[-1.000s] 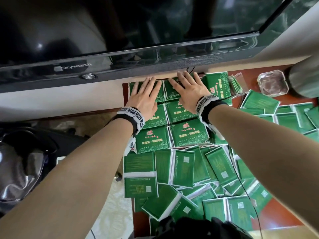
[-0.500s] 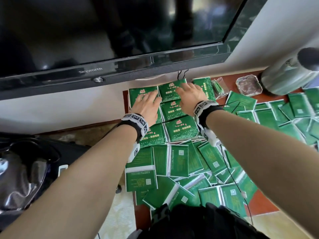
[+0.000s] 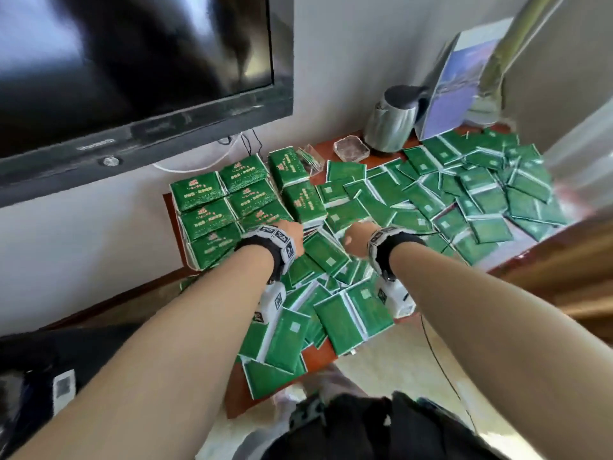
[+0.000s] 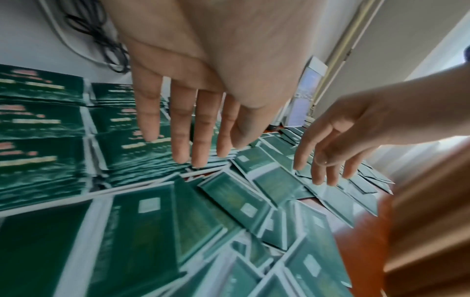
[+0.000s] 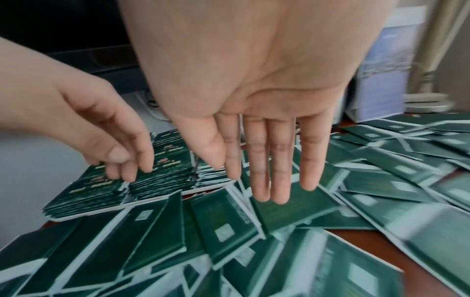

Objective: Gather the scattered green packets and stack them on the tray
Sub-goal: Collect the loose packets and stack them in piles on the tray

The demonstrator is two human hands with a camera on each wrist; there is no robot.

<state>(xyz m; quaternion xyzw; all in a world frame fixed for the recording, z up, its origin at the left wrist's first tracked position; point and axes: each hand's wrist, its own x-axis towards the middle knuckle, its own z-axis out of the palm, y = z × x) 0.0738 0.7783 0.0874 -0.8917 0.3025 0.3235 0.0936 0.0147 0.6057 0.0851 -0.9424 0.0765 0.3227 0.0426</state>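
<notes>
Green packets with gold print are stacked [image 3: 225, 200] in neat rows on a white tray [image 5: 142, 203] at the table's back left. Loose green packets [image 3: 464, 200] lie scattered and overlapping across the rest of the red-brown table. My left hand [image 3: 293, 234] hovers at the near right corner of the stacks, its fingers [image 4: 193, 130] straight and holding nothing. My right hand [image 3: 355, 239] hangs beside it over the loose packets [image 5: 292, 209], fingers [image 5: 267, 156] straight down and empty. In the head view the wristbands hide both hands' fingers.
A black television [image 3: 132, 78] hangs on the wall above the stacks, cables [image 3: 245, 141] below it. A steel kettle [image 3: 391, 124], a glass ashtray [image 3: 351, 149] and an upright leaflet [image 3: 457, 84] stand at the back. The table's front edge [image 3: 530, 257] borders wooden furniture on the right.
Both hands have lifted off the stacked packets and drawn back toward me, now over the loose packets. The head view has swung to the right.
</notes>
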